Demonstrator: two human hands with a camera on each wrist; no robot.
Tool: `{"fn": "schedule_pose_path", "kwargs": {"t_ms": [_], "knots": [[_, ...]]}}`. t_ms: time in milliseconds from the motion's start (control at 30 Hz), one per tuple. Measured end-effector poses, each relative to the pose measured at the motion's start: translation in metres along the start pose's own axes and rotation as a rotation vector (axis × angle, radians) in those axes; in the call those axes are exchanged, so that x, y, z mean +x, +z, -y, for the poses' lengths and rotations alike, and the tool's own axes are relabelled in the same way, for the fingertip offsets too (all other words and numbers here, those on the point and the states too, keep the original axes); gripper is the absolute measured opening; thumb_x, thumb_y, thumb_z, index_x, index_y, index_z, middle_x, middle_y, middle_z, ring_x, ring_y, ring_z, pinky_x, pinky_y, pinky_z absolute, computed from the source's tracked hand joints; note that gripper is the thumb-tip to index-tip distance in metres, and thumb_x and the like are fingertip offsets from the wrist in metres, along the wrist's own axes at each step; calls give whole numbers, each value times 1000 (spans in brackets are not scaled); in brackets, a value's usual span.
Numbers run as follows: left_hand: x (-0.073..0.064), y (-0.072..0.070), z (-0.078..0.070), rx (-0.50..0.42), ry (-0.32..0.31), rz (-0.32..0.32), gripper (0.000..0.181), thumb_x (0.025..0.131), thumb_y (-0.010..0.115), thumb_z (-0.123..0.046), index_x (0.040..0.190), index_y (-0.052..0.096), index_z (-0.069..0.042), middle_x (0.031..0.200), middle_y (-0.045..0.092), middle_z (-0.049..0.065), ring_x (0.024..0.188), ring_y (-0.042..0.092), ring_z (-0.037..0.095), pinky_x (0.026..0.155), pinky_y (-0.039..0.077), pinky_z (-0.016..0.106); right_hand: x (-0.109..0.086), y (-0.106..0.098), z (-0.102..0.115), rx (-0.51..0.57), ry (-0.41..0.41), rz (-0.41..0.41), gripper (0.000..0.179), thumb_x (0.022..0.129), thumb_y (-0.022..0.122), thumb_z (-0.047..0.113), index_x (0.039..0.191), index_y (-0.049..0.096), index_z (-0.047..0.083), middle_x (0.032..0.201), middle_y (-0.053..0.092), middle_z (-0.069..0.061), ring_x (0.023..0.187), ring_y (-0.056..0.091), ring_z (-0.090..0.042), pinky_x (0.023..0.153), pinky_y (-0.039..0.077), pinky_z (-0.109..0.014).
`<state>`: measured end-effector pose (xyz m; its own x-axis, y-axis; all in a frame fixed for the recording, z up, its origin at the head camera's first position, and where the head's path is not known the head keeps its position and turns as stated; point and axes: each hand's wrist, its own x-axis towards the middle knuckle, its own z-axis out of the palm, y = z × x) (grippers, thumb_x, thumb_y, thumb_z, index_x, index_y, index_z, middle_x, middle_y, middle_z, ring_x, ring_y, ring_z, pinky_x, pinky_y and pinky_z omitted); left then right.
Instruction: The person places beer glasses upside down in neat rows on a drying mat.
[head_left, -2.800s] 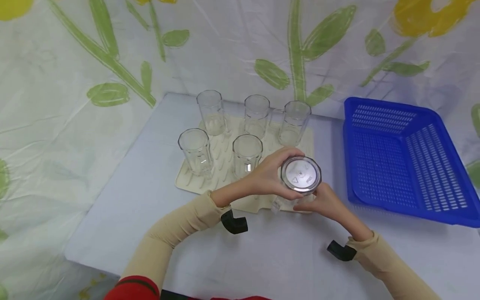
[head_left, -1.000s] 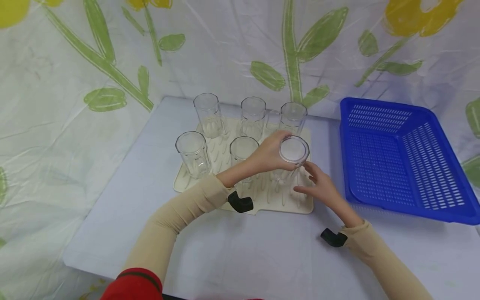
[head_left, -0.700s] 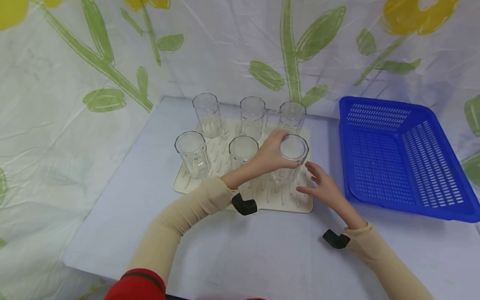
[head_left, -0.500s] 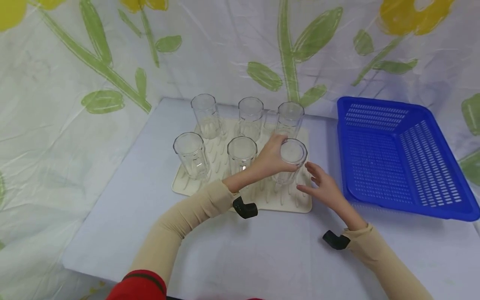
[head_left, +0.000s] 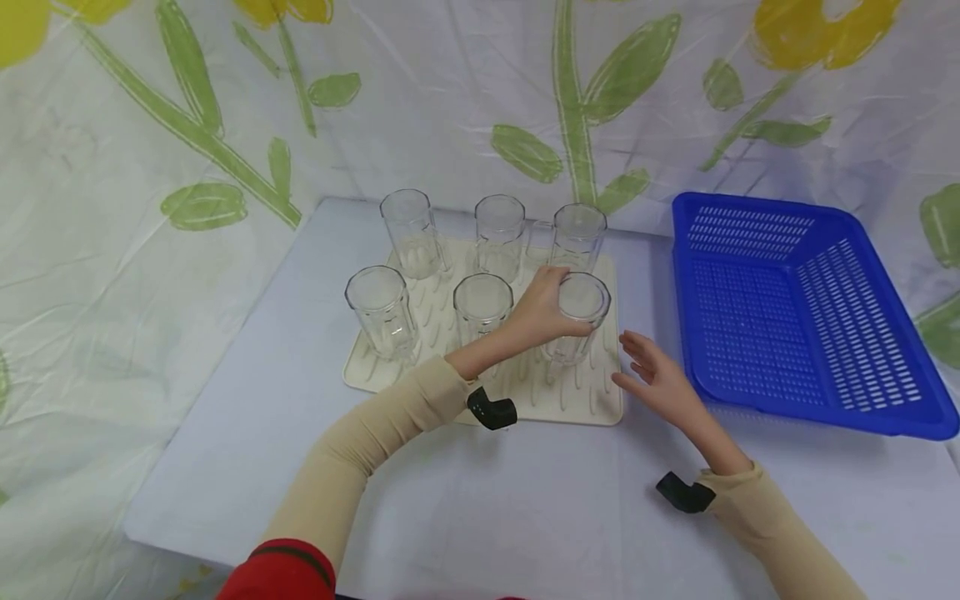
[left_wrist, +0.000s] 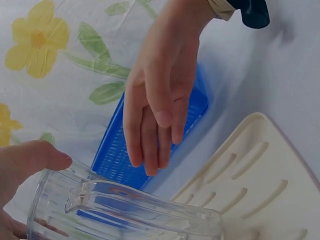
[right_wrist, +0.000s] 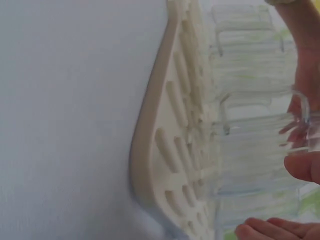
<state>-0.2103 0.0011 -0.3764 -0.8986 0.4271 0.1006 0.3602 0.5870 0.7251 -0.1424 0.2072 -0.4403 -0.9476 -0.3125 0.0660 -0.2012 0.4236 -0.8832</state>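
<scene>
My left hand (head_left: 542,315) grips a clear glass mug (head_left: 573,348) near its top, at the front right of the cream drying mat (head_left: 536,404). In the left wrist view the thumb (left_wrist: 42,156) lies against the mug's end, and its handle (left_wrist: 135,197) shows. The right wrist view has the mug standing at the mat, its base meeting the ridges. My right hand (head_left: 662,387) is held apart, just right of the mat, with fingers loosely extended and nothing in them. Two more clear mugs, a left one (head_left: 384,317) and a middle one (head_left: 480,310), share the front row.
Behind them stand three clear mugs: left (head_left: 414,237), middle (head_left: 498,237) and right (head_left: 577,233). A blue perforated basket (head_left: 693,333) sits right of the mat on the white-covered table (head_left: 525,517). A flower-printed sheet (head_left: 420,108) hangs at the back.
Both hands held the mug, flat bottom up, near the mat's front edge. It has moved back and down onto the mat; my right hand has let go and drawn off rightward.
</scene>
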Motion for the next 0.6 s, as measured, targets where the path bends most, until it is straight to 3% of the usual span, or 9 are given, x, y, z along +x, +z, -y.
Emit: {"fn": "schedule_pose_path", "kwargs": {"t_ms": [100,267,500,600], "knots": [[0,-1,0,5,-8,20,82,67,76,-25,132,35,5,127,38,16,112,41,22,92,35,24,-2,-1,4,87,20,43,62,86,57,2,134,21,-14,134,28,-31,124,26,-41,97,26,-47],[1,-3,-1,9,-18,51,85,69,76,-28,134,32,5,130,36,18,115,40,24,93,35,26,-3,-3,17,128,14,109,56,88,54,1,133,25,-12,132,34,-28,122,32,-38,97,30,-39],[3,-7,-1,42,3,151,94,75,71,-35,139,16,6,141,25,20,127,25,24,100,26,27,-6,-13,44,157,-5,353,42,91,51,9,128,39,-8,122,47,-25,112,44,-38,86,42,-25],[3,-12,-4,46,33,187,95,78,68,-37,140,10,5,144,16,19,131,16,22,103,17,27,-5,-21,55,196,-52,397,40,92,49,7,127,40,-8,120,49,-26,111,47,-33,87,42,-25]]}}
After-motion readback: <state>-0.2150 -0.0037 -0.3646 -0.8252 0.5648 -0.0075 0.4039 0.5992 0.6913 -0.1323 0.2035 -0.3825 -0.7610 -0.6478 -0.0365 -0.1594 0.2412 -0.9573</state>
